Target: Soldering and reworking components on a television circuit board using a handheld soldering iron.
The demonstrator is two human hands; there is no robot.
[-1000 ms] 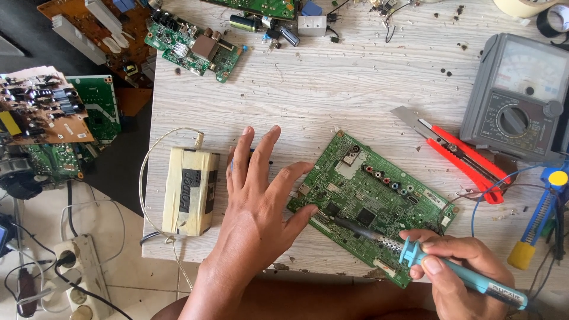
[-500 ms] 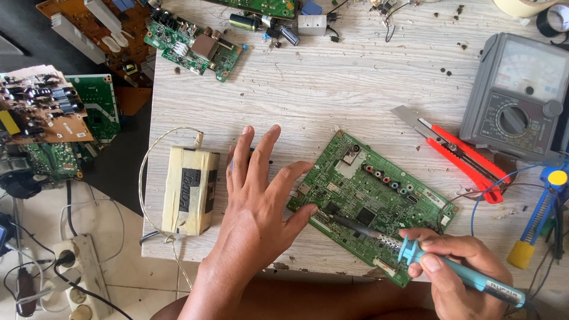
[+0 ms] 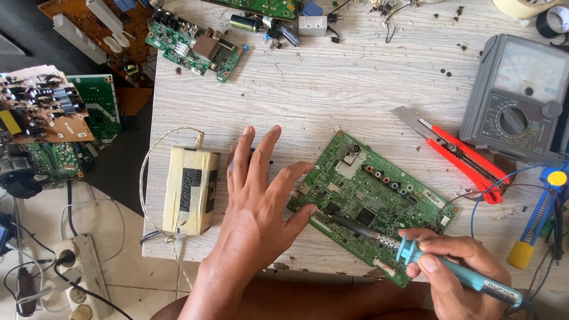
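While the green circuit board lies flat near the front edge of the pale wooden table, its long axis runs diagonally from upper left to lower right, between the 2 hands. On its lower left part rests the tip of a blue-handled soldering iron, whose shaft slants up and left from the right hand. That hand is closed around the handle in a pen-like grip, just off the board's lower right corner. To the board's left, the left hand lies palm down with fingers spread and holds nothing, its thumb touching the board's left edge. A taped cream box sits further left; a red utility knife and a grey multimeter lie to the upper right.
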